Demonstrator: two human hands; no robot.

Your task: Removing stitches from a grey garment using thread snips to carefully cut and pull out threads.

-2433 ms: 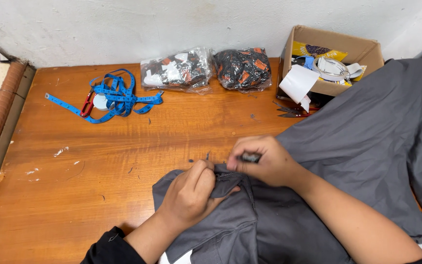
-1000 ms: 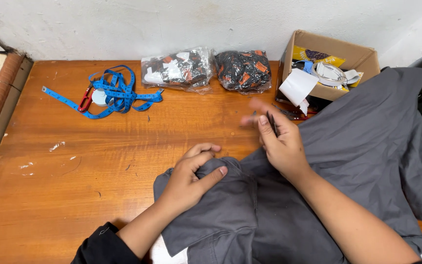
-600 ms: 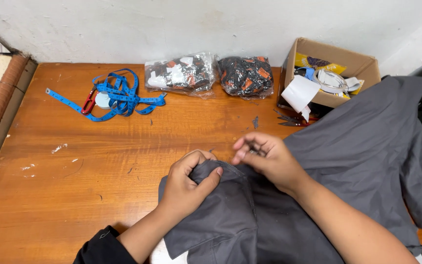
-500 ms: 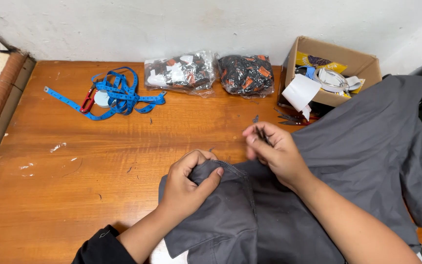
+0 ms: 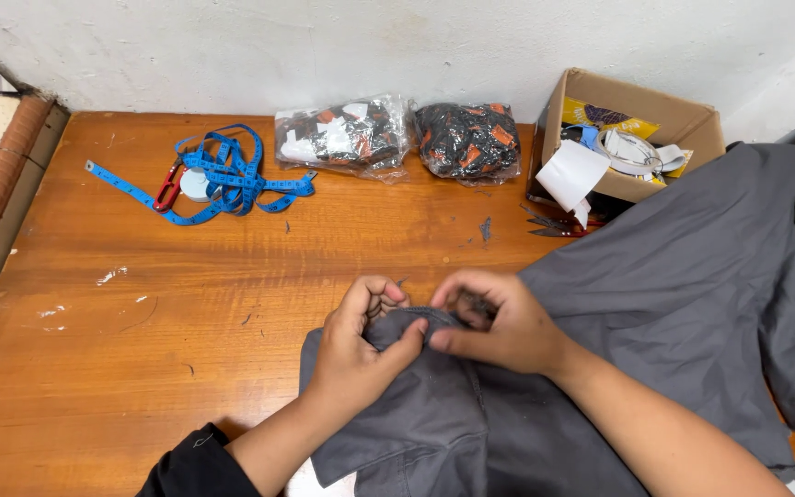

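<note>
Since approx 0.5 s ago, right hand [image 5: 499, 322] has dropped back to meet left hand [image 5: 361, 345]; both pinch the same bunched edge of the grey garment [image 5: 674, 304], fingers curled. Garment lies on wooden table [image 5: 140, 304], w/ blue tape measure [image 5: 223, 175] well apart.

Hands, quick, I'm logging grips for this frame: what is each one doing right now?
Left hand: closed, pinching a fold of the grey garment.
Right hand: closed on the same fold; anything else in its fingers cannot be told.
</note>
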